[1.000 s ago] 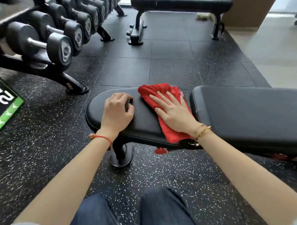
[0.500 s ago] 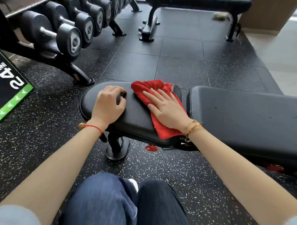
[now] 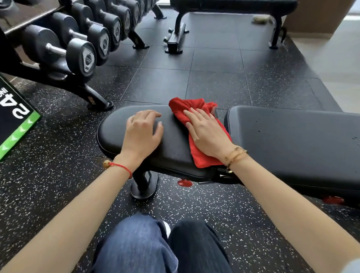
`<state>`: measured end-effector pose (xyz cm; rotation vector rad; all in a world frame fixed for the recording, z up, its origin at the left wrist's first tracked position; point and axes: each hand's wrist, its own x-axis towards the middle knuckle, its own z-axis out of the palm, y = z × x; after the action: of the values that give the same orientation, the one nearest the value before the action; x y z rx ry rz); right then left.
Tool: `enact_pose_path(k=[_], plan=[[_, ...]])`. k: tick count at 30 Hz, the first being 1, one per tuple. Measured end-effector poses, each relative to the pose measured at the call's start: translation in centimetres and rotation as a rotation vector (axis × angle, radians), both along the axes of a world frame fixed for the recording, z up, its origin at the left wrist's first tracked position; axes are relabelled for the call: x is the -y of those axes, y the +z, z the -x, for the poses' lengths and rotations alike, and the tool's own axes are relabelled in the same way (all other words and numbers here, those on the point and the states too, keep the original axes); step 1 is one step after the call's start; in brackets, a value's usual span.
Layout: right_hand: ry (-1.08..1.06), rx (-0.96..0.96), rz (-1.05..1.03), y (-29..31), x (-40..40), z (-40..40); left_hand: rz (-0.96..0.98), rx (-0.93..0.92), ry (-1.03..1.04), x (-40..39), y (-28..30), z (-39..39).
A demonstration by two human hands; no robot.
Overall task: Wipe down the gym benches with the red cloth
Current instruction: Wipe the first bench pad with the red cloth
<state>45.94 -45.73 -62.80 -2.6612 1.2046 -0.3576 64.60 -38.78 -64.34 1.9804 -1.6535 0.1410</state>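
A black gym bench lies across the view with a short seat pad (image 3: pixel 111 130) on the left and a long back pad (image 3: pixel 293 144) on the right. The red cloth (image 3: pixel 198 158) is spread over the right end of the seat pad. My right hand (image 3: pixel 205 133) presses flat on the cloth with straight fingers. To the left of the cloth, my left hand (image 3: pixel 142 131) rests palm down on the bare seat pad, fingers loosely bent and holding nothing.
A rack of dumbbells (image 3: pixel 80 54) runs along the left. A black and green box (image 3: pixel 9 119) marked 24 INCH stands at the far left. A second black bench (image 3: pixel 231 1) stands at the back. My knees (image 3: pixel 158 249) are just before the bench.
My right hand has slid the cloth slightly away from me on the seat pad. My left hand stays planted. The view has shifted as my head moved.
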Motion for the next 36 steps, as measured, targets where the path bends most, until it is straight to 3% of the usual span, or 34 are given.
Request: enact_pose_path(k=[9, 13, 17, 24, 30, 36], plan=[[-0.177, -0.042, 0.184, 3.7, -1.0, 10.5, -0.039, 0.026, -0.191, 3.8, 1.1, 8.5], [-0.238, -0.181, 0.058, 1.6, -0.5, 12.7, -0.103, 0.003, -0.196, 4.4, -0.1, 11.1], [-0.274, -0.107, -0.111, -0.1, 1.0, 12.2, -0.108, 0.032, -0.172, 4.4, -1.1, 12.0], [-0.291, -0.225, -0.112, 0.4, 3.7, 9.4, -0.064, 0.000, -0.160, 4.4, -1.2, 12.0], [-0.224, -0.152, -0.048, -1.0, -0.4, 13.5, -0.052, -0.017, -0.181, 4.2, -1.4, 11.8], [-0.465, -0.165, -0.147, 0.0, 4.7, 16.5, -0.066, -0.027, -0.194, 4.1, -1.3, 11.9]])
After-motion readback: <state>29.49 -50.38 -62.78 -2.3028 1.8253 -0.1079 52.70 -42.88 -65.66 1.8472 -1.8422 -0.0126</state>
